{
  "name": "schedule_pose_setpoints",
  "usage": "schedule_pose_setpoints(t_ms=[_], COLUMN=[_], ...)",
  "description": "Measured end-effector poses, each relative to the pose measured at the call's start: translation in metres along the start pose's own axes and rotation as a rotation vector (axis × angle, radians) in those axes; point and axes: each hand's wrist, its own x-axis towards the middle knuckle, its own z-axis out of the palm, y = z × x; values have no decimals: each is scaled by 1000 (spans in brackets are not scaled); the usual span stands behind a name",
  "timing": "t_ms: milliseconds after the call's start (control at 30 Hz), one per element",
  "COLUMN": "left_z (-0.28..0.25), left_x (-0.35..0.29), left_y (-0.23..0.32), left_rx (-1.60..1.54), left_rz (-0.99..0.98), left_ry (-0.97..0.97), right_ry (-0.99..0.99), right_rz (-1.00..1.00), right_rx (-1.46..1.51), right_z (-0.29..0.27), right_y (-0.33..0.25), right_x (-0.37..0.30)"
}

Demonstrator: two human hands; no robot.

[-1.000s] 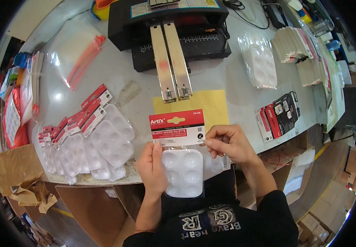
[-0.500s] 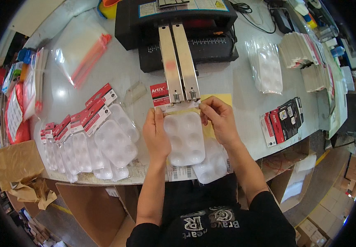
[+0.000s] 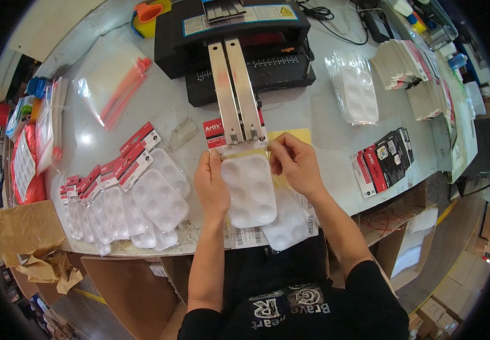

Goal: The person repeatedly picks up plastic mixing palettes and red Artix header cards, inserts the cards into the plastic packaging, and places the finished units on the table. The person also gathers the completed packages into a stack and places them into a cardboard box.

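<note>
My left hand (image 3: 211, 182) grips the left edge of a white plastic paint palette (image 3: 249, 190) with several round wells. My right hand (image 3: 293, 163) pinches its top right corner. The palette's red-and-white header card (image 3: 215, 134) lies under the two long metal arms (image 3: 236, 90) of a black stapling machine (image 3: 239, 34). A second bare palette (image 3: 287, 221) lies under the held one, near the table's front edge.
A fanned row of finished carded palettes (image 3: 126, 195) lies to my left. A bag of bare palettes (image 3: 355, 93), loose header cards (image 3: 383, 161) and stacks of cards (image 3: 409, 65) lie to the right. A clear bag with red strips (image 3: 117, 88) sits at back left. Crumpled brown paper (image 3: 27, 232) hangs at left.
Both hands carried the palette with its card away from my body and pushed the card under the machine's metal arms. The hands now sit a little nearer the machine.
</note>
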Motion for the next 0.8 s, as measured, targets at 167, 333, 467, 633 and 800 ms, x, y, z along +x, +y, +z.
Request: schedule_pose_setpoints(t_ms=[167,333,467,633,800], left_z=[-102,-118,-22,14,11], left_x=[5,-15,-74,-83,-79], left_y=[20,27,2,-7,1], left_rx=[119,951,670,427,406], left_rz=[-214,245,213,179,178], left_ry=[254,567,17,24,23], right_ry=[479,740,715,746,741], right_rz=[-498,-143,-98,-78,-125], right_rx=[-812,-1271,-1682,-1626,-1650], right_z=[-89,-160,-154,-149,-150], right_y=[-42,-22,10,2,9], right_x=[-43,-99,-105,-96,-101])
